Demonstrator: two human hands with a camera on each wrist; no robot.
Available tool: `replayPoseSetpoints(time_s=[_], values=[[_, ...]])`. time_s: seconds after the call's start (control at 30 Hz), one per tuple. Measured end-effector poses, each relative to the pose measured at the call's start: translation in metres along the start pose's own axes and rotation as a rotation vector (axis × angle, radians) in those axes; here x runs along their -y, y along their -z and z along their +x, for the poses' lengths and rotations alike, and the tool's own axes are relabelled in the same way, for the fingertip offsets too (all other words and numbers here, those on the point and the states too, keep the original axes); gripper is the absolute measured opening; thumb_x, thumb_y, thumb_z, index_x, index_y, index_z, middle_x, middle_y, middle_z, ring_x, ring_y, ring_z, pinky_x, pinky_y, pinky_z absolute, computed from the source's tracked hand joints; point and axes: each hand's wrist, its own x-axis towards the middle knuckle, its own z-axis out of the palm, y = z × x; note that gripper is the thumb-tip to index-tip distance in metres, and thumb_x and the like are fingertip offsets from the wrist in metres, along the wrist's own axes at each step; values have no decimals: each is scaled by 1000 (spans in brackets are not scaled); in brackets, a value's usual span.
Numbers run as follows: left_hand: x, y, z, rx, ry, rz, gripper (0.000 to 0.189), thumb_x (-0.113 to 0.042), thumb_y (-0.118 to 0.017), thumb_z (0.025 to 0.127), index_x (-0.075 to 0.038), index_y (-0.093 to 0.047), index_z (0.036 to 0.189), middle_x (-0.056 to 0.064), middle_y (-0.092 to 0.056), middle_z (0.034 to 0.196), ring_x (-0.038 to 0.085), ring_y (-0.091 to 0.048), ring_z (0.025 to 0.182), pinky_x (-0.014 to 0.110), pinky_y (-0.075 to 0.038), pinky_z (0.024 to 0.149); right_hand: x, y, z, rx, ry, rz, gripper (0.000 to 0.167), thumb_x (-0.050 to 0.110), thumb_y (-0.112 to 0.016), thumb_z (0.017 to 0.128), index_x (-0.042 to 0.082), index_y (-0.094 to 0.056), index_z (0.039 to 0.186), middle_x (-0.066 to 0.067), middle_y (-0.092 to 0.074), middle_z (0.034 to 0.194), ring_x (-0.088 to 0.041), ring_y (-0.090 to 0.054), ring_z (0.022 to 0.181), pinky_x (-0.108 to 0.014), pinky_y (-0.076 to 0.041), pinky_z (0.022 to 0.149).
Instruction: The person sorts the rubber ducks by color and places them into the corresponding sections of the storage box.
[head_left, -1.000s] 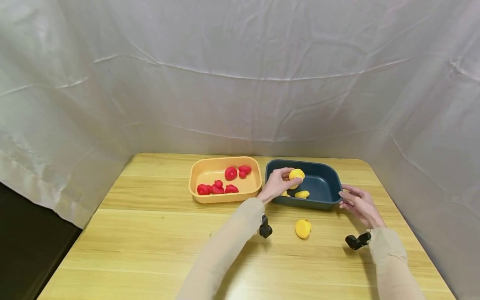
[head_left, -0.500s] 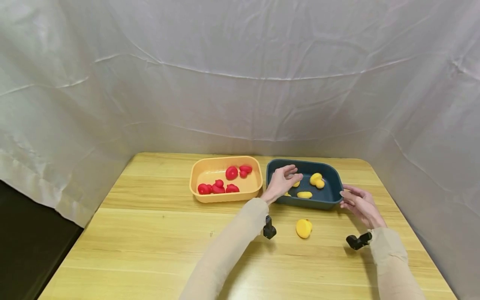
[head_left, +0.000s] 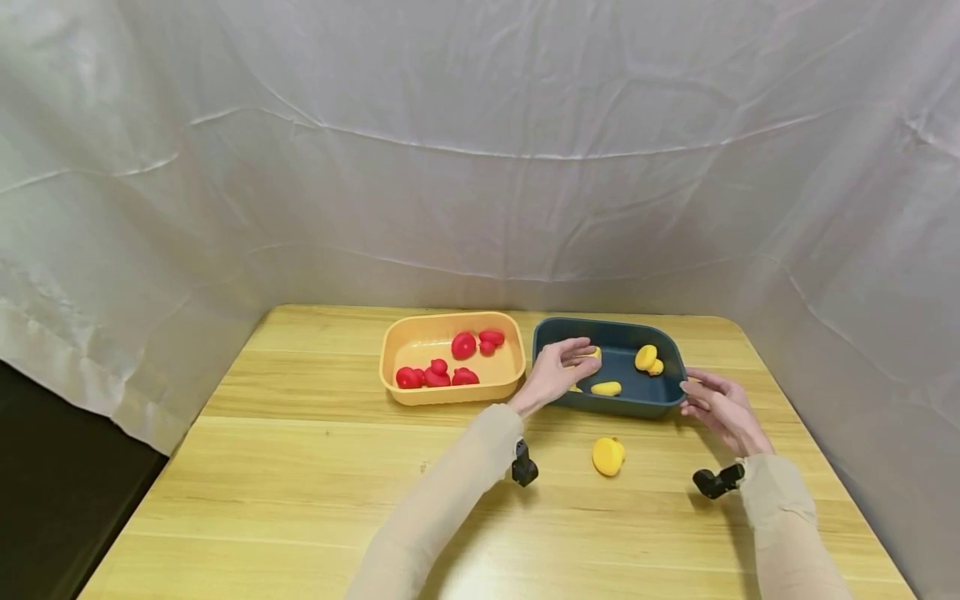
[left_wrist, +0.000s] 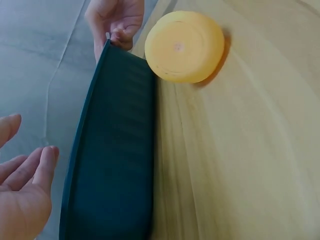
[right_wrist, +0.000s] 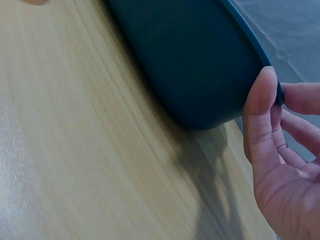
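Observation:
My left hand (head_left: 557, 373) hovers over the left part of a dark blue bin (head_left: 622, 407), fingers parted and holding nothing. In the left wrist view the fingers (left_wrist: 44, 170) stand apart from the bin's wall. Several yellow rubber ducks lie inside; one duck (head_left: 648, 359) rests near the right end, and others are partly hidden by my left hand. My right hand (head_left: 723, 412) pinches the bin's right rim between thumb and fingers, plain in the right wrist view, where the thumb (right_wrist: 263, 95) presses the outer wall. Another yellow duck (head_left: 608, 457) sits on the table in front of the bin.
An orange bin (head_left: 450, 396) with several red rubber ducks (head_left: 437, 372) stands just left of the blue bin. Both are near the back edge of the wooden table (head_left: 300, 483). Grey-white curtains (head_left: 480, 208) hang behind and at the sides.
My left hand has let go of a yellow duck, which dropped into the blue bin and rolled right. The left hand then shifted slightly left. My right hand keeps its place on the rim.

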Motion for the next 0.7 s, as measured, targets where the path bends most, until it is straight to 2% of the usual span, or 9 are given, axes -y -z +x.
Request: replayPoseSetpoints(time_s=[0.23,0.43,0.7], values=[[0,3,-14,65,-18,-20,50,-16,-67,98,0,-52,143,16,-64,138,26,-64,125,25,-58,97,0,1,0,-5,-8,-19,22,3,-59,100,19,-69,111,1,-71,87,-10,-67,71,-22,-60,65],[2,4,-26,123,-32,-43,47,-14,-67,97,0,-55,140,16,-66,135,25,-66,123,19,-56,97,0,1,1,-4,-9,-26,23,3,-58,100,20,-69,110,1,-71,86,-9,-67,71,-21,-60,65],[8,3,-39,220,-67,-55,44,-6,-67,96,6,-55,137,27,-63,134,39,-62,124,15,-53,98,2,2,2,-17,-42,-50,21,6,-60,100,22,-67,111,2,-70,86,-8,-67,71,-21,-61,65]])
